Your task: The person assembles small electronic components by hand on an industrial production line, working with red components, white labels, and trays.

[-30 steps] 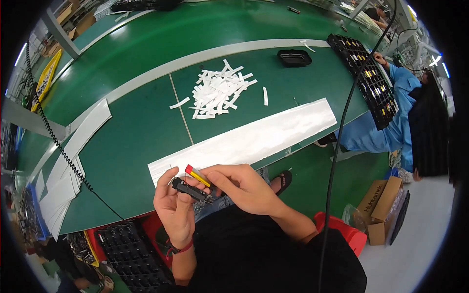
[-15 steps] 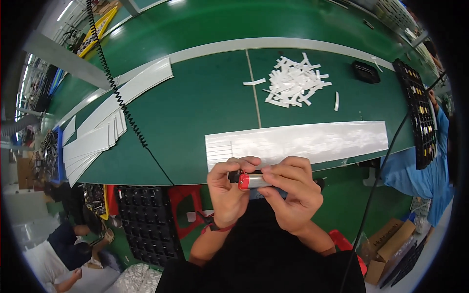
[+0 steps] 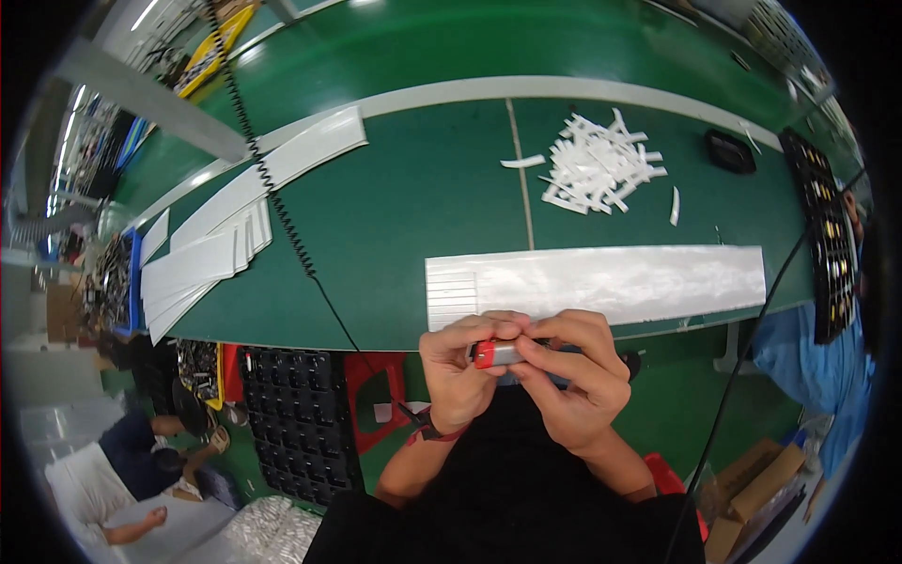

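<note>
Between my two hands, just in front of the table's near edge, is a small silver piece with a red end (image 3: 503, 353), which looks like a battery. My left hand (image 3: 460, 371) is closed around its red end, with a little black showing beside it. The fingertips and thumb of my right hand (image 3: 578, 381) pinch its silver side. Fingers hide much of the piece. Behind the hands, a long white sheet of peel-off strips (image 3: 620, 282) lies on the green table (image 3: 395, 207); cut lines show at its left end.
A heap of short white strips (image 3: 601, 164) lies farther back, near a small black tray (image 3: 730, 151). White sheets (image 3: 207, 254) are stacked at left, under a coiled black cord (image 3: 291, 235). Black compartment trays (image 3: 299, 423) stand below the table, beside a red stool (image 3: 376, 414). People sit at both sides.
The view has swung slightly left, so the table things appear farther right. My hands have shifted on the silver piece, and less black shows at its red end. I still hold it in both.
</note>
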Available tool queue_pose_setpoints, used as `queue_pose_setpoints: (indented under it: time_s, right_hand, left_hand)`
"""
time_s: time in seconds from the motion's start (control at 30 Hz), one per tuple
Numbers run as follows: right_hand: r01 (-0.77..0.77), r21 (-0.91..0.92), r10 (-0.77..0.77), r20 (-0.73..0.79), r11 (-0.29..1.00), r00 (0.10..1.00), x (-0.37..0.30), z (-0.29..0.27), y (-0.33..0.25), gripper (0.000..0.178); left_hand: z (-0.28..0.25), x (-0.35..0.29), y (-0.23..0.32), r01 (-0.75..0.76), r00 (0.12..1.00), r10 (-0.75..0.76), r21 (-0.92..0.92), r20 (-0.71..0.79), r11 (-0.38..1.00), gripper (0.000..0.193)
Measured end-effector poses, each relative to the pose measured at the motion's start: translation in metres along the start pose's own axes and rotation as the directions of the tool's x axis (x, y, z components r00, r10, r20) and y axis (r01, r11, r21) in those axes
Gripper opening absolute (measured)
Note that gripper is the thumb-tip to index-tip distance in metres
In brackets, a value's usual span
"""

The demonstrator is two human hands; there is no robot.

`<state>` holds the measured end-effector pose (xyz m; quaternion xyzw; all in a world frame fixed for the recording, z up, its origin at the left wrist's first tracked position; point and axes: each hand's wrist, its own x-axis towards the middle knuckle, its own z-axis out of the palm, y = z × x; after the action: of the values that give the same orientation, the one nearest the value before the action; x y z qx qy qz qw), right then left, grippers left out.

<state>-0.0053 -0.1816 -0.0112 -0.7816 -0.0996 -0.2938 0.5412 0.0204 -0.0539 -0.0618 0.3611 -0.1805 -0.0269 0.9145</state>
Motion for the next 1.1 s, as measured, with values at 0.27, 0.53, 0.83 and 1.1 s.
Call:
queue_pose_setpoints:
  time_s: [0.27, 0.53, 0.83, 1.1]
  right_hand:
    - [-0.165, 0.039, 0.164, 0.016, 0.986, 0.986, -0.007, 0.013, -0.002, 0.028]
    - [-0.292, -0.126, 0.316, 0.487, 0.948, 0.814, 0.010, -0.027, -0.015, 0.011]
    - [-0.485, -0.126, 0.466, 0.560, 0.865, 0.685, 0.128, -0.070, 0.041, 0.038]
    - [-0.357, -0.065, 0.358, 0.318, 0.932, 0.878, 0.148, -0.075, 0.066, 0.038]
  left_hand:
    - [0.016, 0.004, 0.035, 0.369, 0.915, -0.325, 0.166, -0.239, 0.915, 0.026]
    - [0.011, -0.013, 0.054, 0.380, 0.925, -0.376, 0.212, -0.063, 0.900, 0.043]
    - [-0.064, -0.073, 0.128, 0.496, 0.863, -0.236, 0.658, -0.447, 0.566, 0.024]
    - [-0.165, -0.120, 0.144, 0.526, 0.788, 0.084, 0.737, -0.610, 0.425, 0.023]
